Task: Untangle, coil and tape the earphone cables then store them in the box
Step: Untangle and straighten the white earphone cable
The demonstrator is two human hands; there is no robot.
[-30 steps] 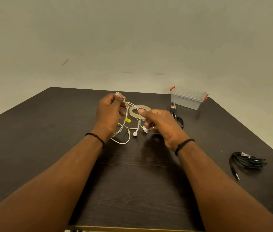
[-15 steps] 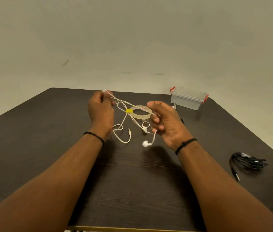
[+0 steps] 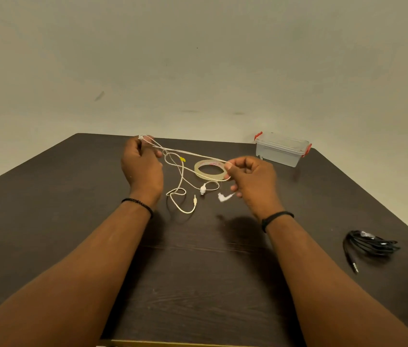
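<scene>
Left hand point(image 3: 142, 166) pinches white cable point(image 3: 180, 171) high; right hand point(image 3: 250, 179) pinches its far run. Advise gentle spreading, feeding loose earbud point(image 3: 223, 197) through the crossing, never tugging.

— Where is the white earphone cable point(image 3: 182, 171)?
— Mid-frame, above the dark table: tangled, stretched between two raised ends, with loops, a yellow tag, both earbuds and the plug hanging beneath.

— And the other one?
— The black earphone cable point(image 3: 368, 244) lies bunched at the right edge, its plug pointing toward the lower right.

— The tape?
— The tape roll point(image 3: 210, 169) lies flat behind the white cable.

— The box?
— The clear box point(image 3: 281, 149), red latches, lid on, sits upper right of centre.
</scene>
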